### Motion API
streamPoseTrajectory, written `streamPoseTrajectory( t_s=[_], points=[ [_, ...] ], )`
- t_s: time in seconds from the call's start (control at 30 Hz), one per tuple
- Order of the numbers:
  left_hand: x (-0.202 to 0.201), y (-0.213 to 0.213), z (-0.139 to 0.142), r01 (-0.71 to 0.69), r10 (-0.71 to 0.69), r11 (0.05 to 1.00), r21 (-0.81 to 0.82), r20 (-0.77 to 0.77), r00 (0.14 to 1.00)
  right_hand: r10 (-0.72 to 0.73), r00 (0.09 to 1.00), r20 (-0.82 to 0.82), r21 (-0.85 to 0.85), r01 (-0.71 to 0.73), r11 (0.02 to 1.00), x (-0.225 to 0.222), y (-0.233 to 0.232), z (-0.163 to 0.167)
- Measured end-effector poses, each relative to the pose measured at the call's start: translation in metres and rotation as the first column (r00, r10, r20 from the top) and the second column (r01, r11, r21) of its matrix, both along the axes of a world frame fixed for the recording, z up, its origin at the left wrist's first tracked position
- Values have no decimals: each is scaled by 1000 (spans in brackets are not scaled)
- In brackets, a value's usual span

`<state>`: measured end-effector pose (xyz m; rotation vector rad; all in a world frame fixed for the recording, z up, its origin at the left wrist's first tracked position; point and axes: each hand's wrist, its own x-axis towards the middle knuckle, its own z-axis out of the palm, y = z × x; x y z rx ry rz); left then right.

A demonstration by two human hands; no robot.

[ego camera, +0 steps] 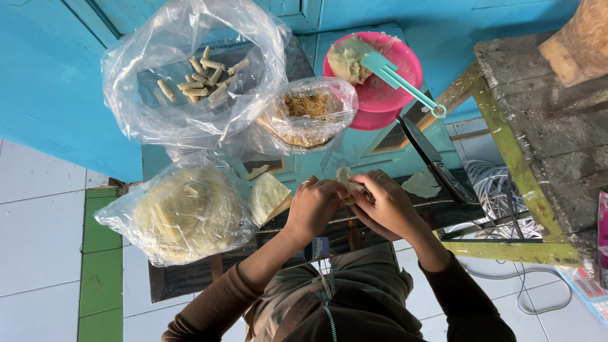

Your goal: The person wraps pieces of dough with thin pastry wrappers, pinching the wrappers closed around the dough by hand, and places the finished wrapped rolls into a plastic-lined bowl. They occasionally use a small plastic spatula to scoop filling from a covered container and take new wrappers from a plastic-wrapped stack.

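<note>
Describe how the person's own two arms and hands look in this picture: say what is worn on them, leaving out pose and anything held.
Both arms wear long, close-fitting dark brown sleeves that end at the wrists. The left hand and right hand are bare, without gloves. A thin ring seems to sit on one finger of each hand, though they are too small to be sure. No watch or bracelet shows.

Pink bowl (pixel 380 88) with teal spatula (pixel 399 79), black knife (pixel 434 158), pale cream wrapper stack (pixel 187 212) in clear bag, golden-brown crumbs (pixel 307 104), turquoise wall (pixel 50 76), brown sleeves (pixel 215 304), white-and-green floor tiles (pixel 57 253).
</note>
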<state>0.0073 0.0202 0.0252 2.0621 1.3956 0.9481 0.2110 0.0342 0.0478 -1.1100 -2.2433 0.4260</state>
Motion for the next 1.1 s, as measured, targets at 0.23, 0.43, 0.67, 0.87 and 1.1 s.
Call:
streamPoseTrajectory(
  t_s=[0.23, 0.43, 0.67, 0.87, 1.1],
  points=[
    [1, -1, 6, 34, -34, 999, 30, -20, 999, 3, 1000, 2, 70, -3, 998, 3, -6, -6],
    [0, -4, 8, 47, -47, 999, -6, -5, 999, -102, 995, 2, 79, 101, 992, 7, -8, -8],
    [0, -3, 9, 53, -52, 998, 18, -19, 998, -158, 987, -13, 92, 159, 983, 8, -3, -6],
    [-1, -3, 7, 57, -57, 998, -1, -17, 998, -56, 998, 6, 80, 56, 995, 2, -3, -10],
    [2, -5, -2, 82, -81, 996, 21, -60, 995, -54, 998, 42, 47, 52, 998, 6, -3, -8]
  ],
)
